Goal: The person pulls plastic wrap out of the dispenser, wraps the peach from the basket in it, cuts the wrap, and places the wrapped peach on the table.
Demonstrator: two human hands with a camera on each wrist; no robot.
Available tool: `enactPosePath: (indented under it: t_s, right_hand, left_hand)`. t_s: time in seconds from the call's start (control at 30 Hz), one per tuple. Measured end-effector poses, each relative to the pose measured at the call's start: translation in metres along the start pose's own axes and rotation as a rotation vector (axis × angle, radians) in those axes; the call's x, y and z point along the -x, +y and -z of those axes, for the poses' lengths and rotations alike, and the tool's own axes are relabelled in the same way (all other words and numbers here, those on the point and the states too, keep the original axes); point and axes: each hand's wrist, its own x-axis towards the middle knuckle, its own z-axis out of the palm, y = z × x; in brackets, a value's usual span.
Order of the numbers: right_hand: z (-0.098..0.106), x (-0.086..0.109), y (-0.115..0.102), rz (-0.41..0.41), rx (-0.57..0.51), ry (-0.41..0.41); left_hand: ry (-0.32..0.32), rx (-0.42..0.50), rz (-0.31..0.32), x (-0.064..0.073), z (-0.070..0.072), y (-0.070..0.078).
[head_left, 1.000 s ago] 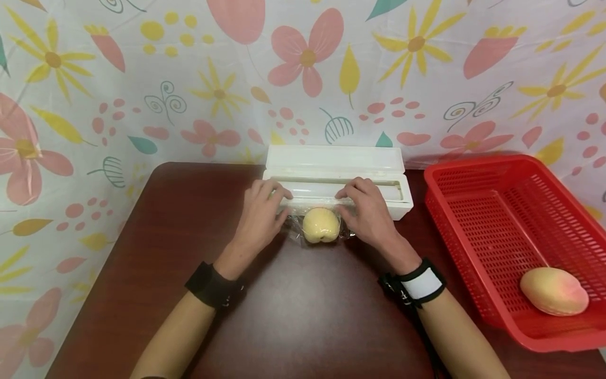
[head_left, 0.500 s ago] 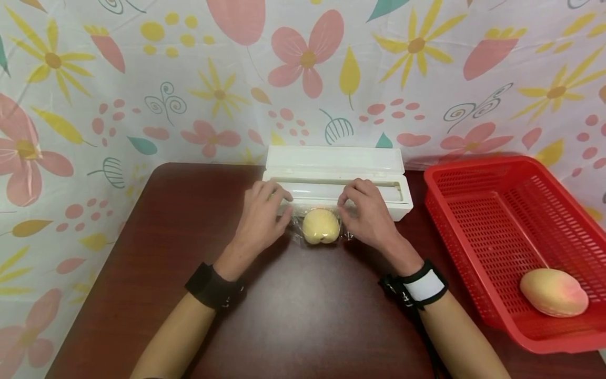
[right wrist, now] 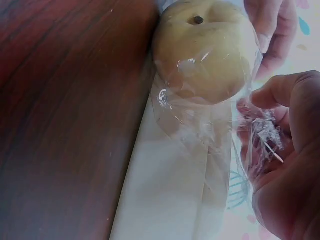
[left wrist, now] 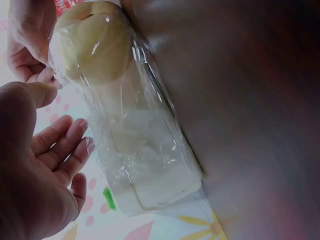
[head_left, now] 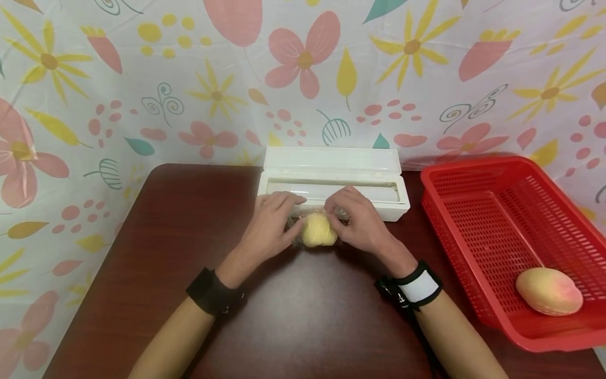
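A pale yellow fruit, probably a peach (head_left: 319,230), lies under clear plastic wrap (left wrist: 142,135) against the front of a white wrap dispenser box (head_left: 396,212). My left hand (head_left: 271,223) is at the fruit's left side, thumb close to its surface. In the left wrist view, the left fingers are loosely bent and apart from the thumb, beside the film's edge. My right hand (head_left: 362,222) is at the fruit's right side. Its thumb and fingers pinch a crumpled bunch of the wrap, as the right wrist view shows. The film still stretches from the fruit over the box.
The box's lid (head_left: 331,160) stands raised at the back, showing a white roll (head_left: 362,191) inside. A red plastic basket (head_left: 466,279) stands on the right with a yellow-pink fruit (head_left: 549,291) in it. A flowered cloth (head_left: 189,79) hangs behind the brown table (head_left: 293,316).
Both hands have come inward toward the fruit, the left thumb now right at its side and the right fingers closer over its top edge. The box and basket stay put.
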Motion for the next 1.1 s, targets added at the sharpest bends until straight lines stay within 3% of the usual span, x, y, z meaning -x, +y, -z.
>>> enactPosePath:
  t_s: [0.23, 0.73, 1.1]
  right_hand:
    - [0.0014, 0.001, -0.0044, -0.066, -0.045, -0.018]
    - [0.004, 0.0006, -0.0062, -0.082, -0.199, -0.07]
    - [0.0076, -0.0003, -0.0043, -0.095, -0.165, -0.093]
  left_hand:
    - [-0.021, 0.017, -0.012, 0.0018, -0.0008, 0.0052]
    - [-0.03, 0.094, -0.05, -0.0001, -0.0017, 0.0067]
    - [0.006, 0.056, -0.111, 0.0006, -0.0037, 0.0045]
